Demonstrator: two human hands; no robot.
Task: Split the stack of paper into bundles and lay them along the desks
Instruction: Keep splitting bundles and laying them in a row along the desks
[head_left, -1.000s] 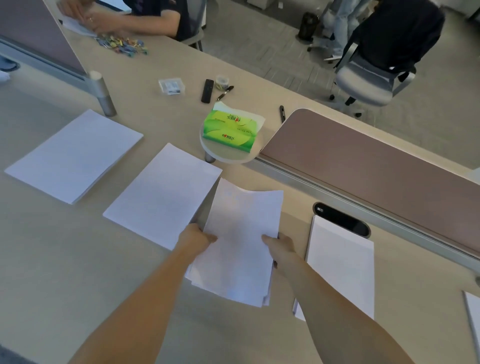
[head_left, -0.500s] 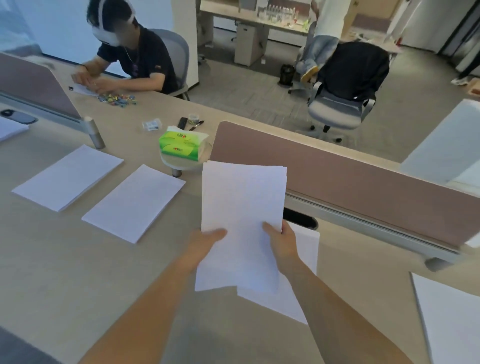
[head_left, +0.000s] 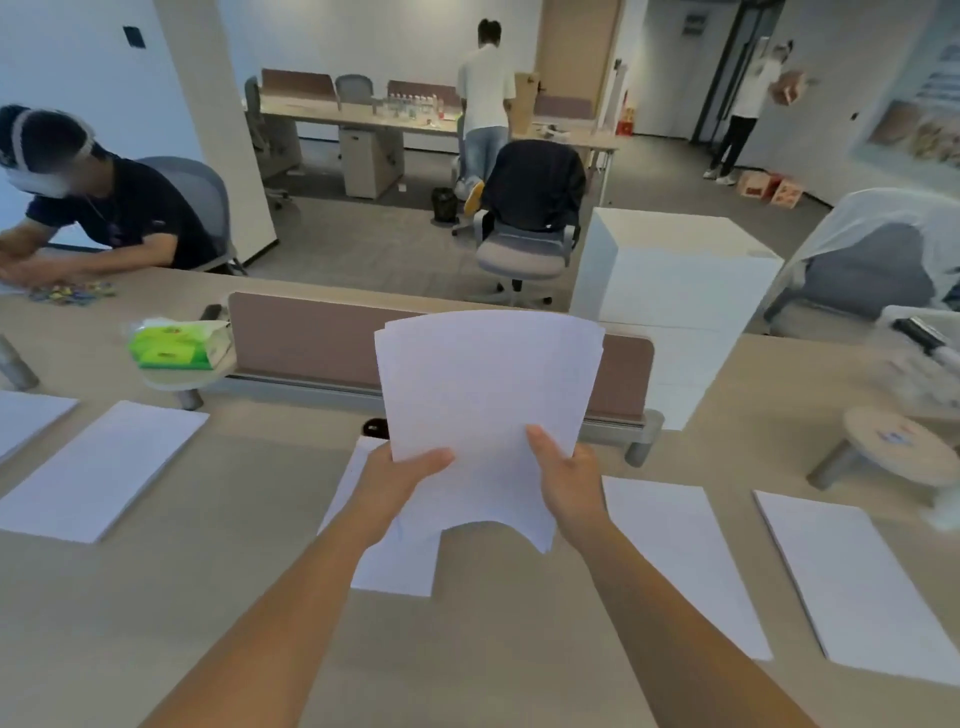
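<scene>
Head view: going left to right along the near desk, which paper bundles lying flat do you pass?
Edge-cut bundle → second bundle → bundle beneath left hand (left hand) → bundle beside right hand (right hand) → far-right bundle; held stack overlaps, omitted.

My 2 arms are bare. My left forearm (head_left: 291, 613) and my right forearm (head_left: 670, 613) are uncovered from the wrist down to the bottom edge of the view. My left grip (head_left: 395, 483) and my right grip (head_left: 571, 483) are bare hands. Each shows 1 thumb, with the other fingers out of sight. The thumbnails are too blurred to make out.
</scene>
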